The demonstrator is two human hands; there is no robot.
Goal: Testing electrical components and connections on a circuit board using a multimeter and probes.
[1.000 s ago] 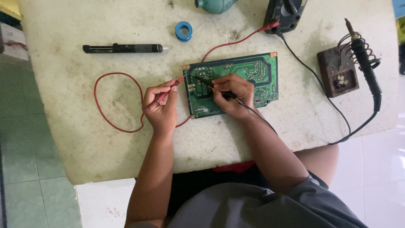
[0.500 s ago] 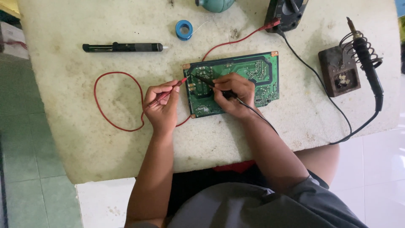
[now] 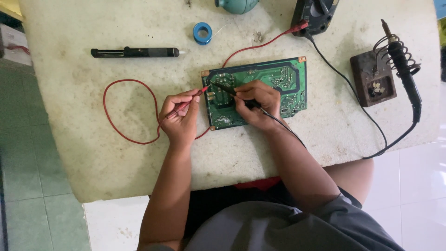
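Green and flat, the board [image 3: 278,81] lies near the middle of the table [image 3: 93,153], one long edge toward the person; the left hand [image 3: 180,116] pinches the red probe [image 3: 189,102] between thumb and fingers, tip slanted to the board's left edge; the right hand [image 3: 255,103] rests on the board itself, closed round the black probe [image 3: 227,88], its tip set among the parts at the upper left corner. Both tips look close together, so I judge this a measuring step, two points under test at once; the next move calls for steady wrists, tips kept from sliding onto neighbouring joints, and a glance up at the meter [image 3: 316,14] at the far edge.

The red lead [image 3: 121,135] loops in a wide ring on the table left of the hands and then runs up to the meter; the black lead [image 3: 353,93] trails thin and glossy from it. The table is pale stone, stained and pitted; the board is hard, with copper corners; a black desoldering pump [image 3: 134,52] lies long and slim at the far left, a blue solder reel [image 3: 202,32] beside it; at the right a soldering iron [image 3: 404,65] sits in a wire coil on a rusty brown block.
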